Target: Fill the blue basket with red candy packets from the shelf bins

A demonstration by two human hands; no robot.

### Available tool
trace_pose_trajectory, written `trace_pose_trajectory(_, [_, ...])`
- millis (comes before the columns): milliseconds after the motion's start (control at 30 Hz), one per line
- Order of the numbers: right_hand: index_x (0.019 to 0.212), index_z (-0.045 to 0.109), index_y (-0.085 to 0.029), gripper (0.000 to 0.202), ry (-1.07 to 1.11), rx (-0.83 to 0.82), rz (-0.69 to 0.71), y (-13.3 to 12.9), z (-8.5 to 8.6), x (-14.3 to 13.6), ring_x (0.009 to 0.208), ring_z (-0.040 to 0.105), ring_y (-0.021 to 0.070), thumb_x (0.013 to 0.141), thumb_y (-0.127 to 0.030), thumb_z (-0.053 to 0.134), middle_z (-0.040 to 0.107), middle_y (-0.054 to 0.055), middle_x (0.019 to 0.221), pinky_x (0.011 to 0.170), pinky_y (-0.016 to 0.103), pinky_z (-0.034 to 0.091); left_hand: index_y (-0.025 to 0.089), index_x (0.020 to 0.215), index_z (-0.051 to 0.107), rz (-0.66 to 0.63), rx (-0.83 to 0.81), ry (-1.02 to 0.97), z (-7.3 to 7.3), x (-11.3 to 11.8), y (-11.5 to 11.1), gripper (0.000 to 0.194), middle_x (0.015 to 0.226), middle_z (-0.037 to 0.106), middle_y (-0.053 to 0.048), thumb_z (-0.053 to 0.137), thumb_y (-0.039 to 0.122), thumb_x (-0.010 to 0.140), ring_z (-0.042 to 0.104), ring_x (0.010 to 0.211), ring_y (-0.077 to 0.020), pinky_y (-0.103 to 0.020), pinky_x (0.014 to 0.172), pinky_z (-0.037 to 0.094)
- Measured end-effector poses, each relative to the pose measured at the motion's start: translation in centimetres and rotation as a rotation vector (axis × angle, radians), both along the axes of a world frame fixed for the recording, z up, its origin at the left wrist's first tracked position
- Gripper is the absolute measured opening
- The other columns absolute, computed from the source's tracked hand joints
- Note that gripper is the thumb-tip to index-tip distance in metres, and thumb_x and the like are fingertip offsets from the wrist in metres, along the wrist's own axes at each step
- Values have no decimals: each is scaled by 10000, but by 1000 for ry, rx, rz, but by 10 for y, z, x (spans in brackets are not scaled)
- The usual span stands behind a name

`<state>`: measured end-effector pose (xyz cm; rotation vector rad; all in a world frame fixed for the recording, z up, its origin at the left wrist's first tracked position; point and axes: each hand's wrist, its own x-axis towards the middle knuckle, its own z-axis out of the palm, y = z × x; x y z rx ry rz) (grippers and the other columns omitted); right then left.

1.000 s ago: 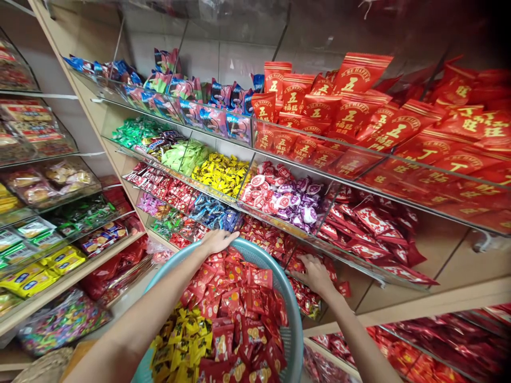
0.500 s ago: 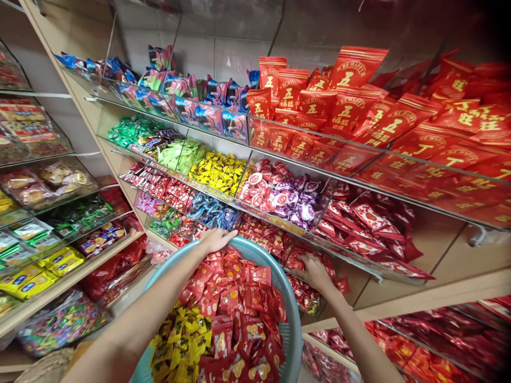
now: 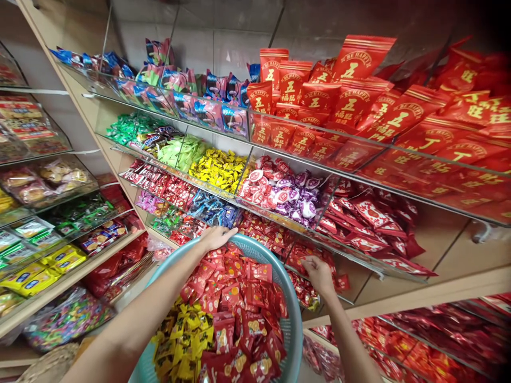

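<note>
A round teal plastic basket (image 3: 296, 308) stands against the shelves, filled with red-wrapped candies (image 3: 239, 298) and yellow-wrapped candies (image 3: 183, 340). My left hand (image 3: 217, 238) grips its far rim, the fingers partly hidden over the edge. To the right of the basket, my right hand (image 3: 319, 272) reaches into a low bin of red-wrapped candies (image 3: 297, 255). Its fingers are curled together at the candies, and whatever lies between them cannot be made out.
Clear-fronted shelves rise ahead. Large red packets (image 3: 351, 106) fill the top right, with yellow candies (image 3: 219, 170) and purple-and-white candies (image 3: 297, 194) below. A side rack (image 3: 48, 197) holds snacks at left. The shelf lip (image 3: 343, 247) overhangs my right hand.
My right hand has drawn its fingers in and turned slightly at the low bin. My left hand stays on the basket rim. The view has shifted a little.
</note>
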<state>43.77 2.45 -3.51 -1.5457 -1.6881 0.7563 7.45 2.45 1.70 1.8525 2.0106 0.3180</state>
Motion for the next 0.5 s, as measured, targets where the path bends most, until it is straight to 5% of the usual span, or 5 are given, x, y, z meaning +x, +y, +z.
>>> trace_pose_trajectory(200, [800, 591, -168, 325, 100, 118, -257, -54, 52, 5, 694, 603, 184, 684, -472, 572, 662, 76, 766, 644, 276, 454, 241, 765, 661, -21, -44, -122, 6, -5, 2, 621, 805, 667, -14, 284, 726, 673, 580, 773, -198, -271, 713, 380])
trace_pose_trajectory(333, [798, 582, -164, 277, 312, 82, 45, -68, 79, -43, 705, 586, 162, 722, -430, 560, 650, 55, 777, 649, 268, 460, 232, 804, 653, -76, -87, -217, 10, -11, 3, 567, 830, 664, 6, 354, 693, 663, 566, 779, -185, -256, 715, 377])
trace_pose_trajectory(500, [676, 564, -170, 273, 436, -34, 285, -32, 69, -117, 575, 507, 116, 705, -442, 573, 574, -1, 612, 548, 231, 406, 207, 873, 650, -138, -112, -419, 17, -13, -3, 547, 863, 666, 8, 407, 653, 670, 558, 804, -173, -239, 721, 383])
